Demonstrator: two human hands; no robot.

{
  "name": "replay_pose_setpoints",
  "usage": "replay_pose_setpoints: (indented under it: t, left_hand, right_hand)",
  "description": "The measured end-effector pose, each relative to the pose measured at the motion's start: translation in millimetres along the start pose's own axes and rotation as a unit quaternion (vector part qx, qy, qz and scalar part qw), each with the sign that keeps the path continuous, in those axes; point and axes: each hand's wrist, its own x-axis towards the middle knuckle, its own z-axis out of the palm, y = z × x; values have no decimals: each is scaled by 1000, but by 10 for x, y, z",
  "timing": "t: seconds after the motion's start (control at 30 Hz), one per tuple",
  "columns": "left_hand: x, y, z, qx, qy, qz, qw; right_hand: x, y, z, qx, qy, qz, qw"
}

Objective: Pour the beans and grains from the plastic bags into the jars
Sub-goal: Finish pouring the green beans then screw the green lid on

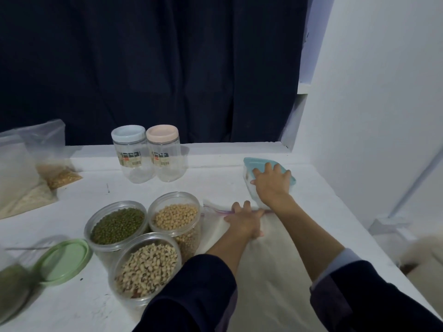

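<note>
Gripping the teal-lidded jar (268, 180) from above, my right hand (272, 185) curls over its lid at 2 o'clock. My left hand (244, 220) presses flat on the zip bag (251, 259) at 6 o'clock. At 8 o'clock, 3 open jars (141, 238) already hold beans; 2 capped jars (148, 154) at 11 o'clock stand empty, and 2 bags (36, 173) at 9 o'clock still hold grain.
</note>
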Motion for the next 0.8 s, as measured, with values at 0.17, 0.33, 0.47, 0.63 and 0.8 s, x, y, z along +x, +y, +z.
replay_pose_setpoints:
  t: [0.17,0.33,0.47,0.63,0.8]
  left_hand:
    - [-9,-21,61,-43,32,-35,998]
    - [-72,-18,63,-102,60,-53,992]
    - [-139,-30,-34,-118,39,-79,989]
    - [-282,-224,-282,-157,-3,-66,985]
    - [-558,-331,-747,-234,90,2,968]
  right_hand:
    - [-233,-113,39,-25,16,7,1000]
    - [-456,-134,131,-22,28,17,999]
    - [-656,-160,262,12,8,35,999]
    - [-730,-89,288,44,-6,27,999]
    - [-737,-66,63,24,-63,52,996]
